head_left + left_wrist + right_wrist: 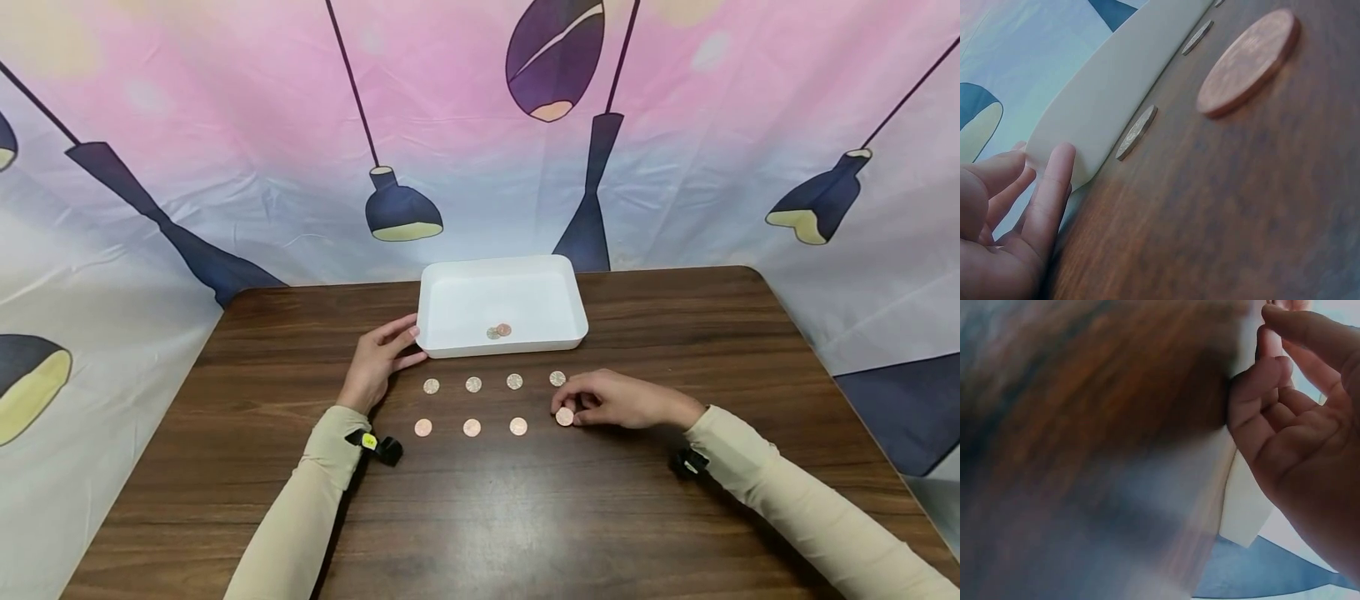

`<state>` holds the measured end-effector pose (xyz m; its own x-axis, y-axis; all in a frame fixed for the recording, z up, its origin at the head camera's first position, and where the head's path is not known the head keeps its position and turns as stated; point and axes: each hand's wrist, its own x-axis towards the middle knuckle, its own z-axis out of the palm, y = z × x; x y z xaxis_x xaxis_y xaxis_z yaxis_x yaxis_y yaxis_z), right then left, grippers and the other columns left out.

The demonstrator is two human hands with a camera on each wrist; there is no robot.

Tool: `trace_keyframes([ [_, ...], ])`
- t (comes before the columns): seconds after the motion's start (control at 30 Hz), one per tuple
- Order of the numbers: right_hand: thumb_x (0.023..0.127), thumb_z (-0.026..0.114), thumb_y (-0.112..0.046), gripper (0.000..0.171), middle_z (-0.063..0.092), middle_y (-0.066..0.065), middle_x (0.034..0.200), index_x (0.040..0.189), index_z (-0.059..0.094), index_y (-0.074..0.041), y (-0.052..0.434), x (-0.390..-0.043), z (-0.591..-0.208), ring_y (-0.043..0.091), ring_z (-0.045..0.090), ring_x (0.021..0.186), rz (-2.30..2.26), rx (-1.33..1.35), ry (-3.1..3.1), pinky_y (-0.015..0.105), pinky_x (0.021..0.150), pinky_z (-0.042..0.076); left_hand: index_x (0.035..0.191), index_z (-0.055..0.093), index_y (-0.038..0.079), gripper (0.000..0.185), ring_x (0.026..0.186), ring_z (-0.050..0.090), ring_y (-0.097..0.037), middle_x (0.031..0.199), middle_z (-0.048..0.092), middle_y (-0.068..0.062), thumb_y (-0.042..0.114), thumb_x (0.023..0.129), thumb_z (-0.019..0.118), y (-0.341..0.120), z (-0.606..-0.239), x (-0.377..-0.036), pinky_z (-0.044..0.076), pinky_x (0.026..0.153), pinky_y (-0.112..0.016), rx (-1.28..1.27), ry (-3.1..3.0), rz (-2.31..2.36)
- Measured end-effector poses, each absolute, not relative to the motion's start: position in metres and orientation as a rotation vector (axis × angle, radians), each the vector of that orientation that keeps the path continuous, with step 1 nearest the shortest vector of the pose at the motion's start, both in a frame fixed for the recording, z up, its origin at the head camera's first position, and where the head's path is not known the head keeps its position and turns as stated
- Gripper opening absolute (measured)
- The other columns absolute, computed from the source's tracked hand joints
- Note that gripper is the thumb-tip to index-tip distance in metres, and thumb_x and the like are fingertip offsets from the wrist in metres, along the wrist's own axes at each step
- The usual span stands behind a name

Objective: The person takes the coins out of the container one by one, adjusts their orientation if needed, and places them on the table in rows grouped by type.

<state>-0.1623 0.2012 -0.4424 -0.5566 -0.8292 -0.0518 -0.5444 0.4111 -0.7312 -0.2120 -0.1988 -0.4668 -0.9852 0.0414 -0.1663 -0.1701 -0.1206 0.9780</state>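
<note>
At the left corner of a shallow white tray (501, 346), my left hand (377, 360) rests its nearly straight, spread fingers. In the left wrist view those fingers (1054, 169) touch the tray's outer wall (1097, 87). My right hand (618, 398) pinches a copper coin (564, 416) between thumb and finger, at the right end of the front row. A silver-coloured coin (557, 378) lies just beyond its fingers. The right wrist view shows the other fingers (1254, 394) curled in low over the table; the pinched coin is mostly hidden there.
Silver-coloured coins (473, 384) form a row before the tray, with copper coins (472, 427) in a row nearer me. Inside the tray, a copper coin (504, 330) overlaps a silver-coloured one (492, 333). Behind the brown table (262, 400) hangs a patterned cloth (480, 108).
</note>
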Motion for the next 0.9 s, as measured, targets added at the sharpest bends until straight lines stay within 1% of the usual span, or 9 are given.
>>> trace_keyframes([
  [0.23,0.097,0.075,-0.002,0.023,0.059,-0.010,0.092,0.114,0.075,-0.017,0.1995,-0.1633,-0.4454,0.000,0.049,0.077,-0.872,-1.233,2.320,0.021,0.067,0.048,0.151,0.055,0.000,0.047,0.117,0.068,-0.020,0.153,0.051,-0.022,0.011,0.106,0.065,-0.1988,-0.4670,-0.2116,0.064,0.093,-0.034,-0.138,1.971,2.260],
  [0.33,0.097,0.075,-0.002,0.023,0.058,-0.008,0.093,0.114,0.075,-0.018,0.1992,-0.1632,-0.4442,0.001,0.049,0.077,-0.852,-1.245,2.332,0.021,0.067,0.048,0.151,0.056,0.000,0.047,0.117,0.068,-0.021,0.153,0.052,-0.023,0.011,0.106,0.065,-0.1989,-0.4669,-0.2119,0.064,0.092,-0.035,-0.137,1.972,2.263],
  [0.6,0.094,0.074,0.002,0.032,0.058,-0.006,0.094,0.117,0.075,-0.020,0.2011,-0.1624,-0.4428,0.002,0.049,0.076,-0.805,-1.233,2.324,0.019,0.066,0.047,0.152,0.055,0.000,0.048,0.121,0.067,-0.024,0.154,0.050,-0.022,0.012,0.106,0.065,-0.1990,-0.4675,-0.2118,0.064,0.093,-0.034,-0.131,1.975,2.257],
  [0.9,0.096,0.075,-0.001,0.026,0.058,-0.005,0.093,0.115,0.076,-0.019,0.1998,-0.1615,-0.4434,-0.001,0.048,0.073,-0.818,-1.256,2.331,0.018,0.064,0.049,0.151,0.056,0.000,0.047,0.120,0.068,-0.023,0.153,0.051,-0.022,0.011,0.106,0.066,-0.1994,-0.4681,-0.2121,0.064,0.092,-0.034,-0.151,1.977,2.258],
])
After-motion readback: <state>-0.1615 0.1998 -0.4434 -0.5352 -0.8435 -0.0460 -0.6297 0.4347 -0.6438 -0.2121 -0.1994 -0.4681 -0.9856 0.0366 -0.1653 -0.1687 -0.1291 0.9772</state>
